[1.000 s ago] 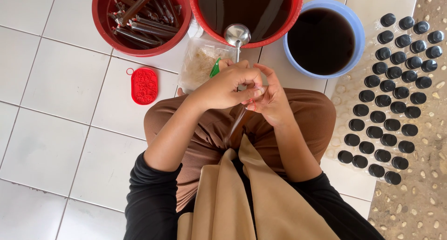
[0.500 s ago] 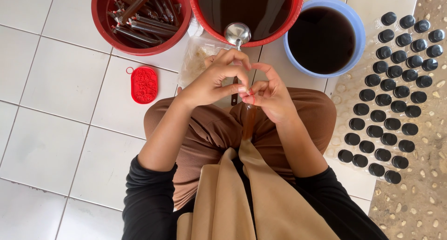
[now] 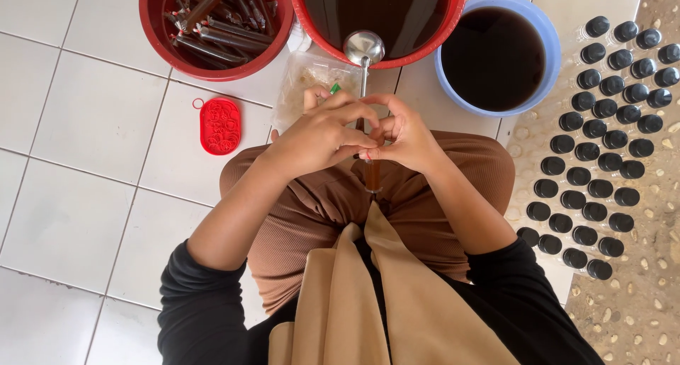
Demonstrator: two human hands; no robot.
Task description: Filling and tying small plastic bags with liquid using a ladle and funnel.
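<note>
Red basins; blue bowl of dark brown liquid; black bottle caps; red lid; white floor tiles.

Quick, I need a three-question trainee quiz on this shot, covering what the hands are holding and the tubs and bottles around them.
1. True or false: both the left hand and the right hand are pinching the top of a narrow tube of dark liquid that hangs down over the lap.
2. Which tub holds the finished sealed tubes? A) the blue basin B) the small red basin C) the large red basin
3. On which of the person's sides do the black-capped bottles stand?

Key: 1 true; 2 B; 3 the right side.
</note>
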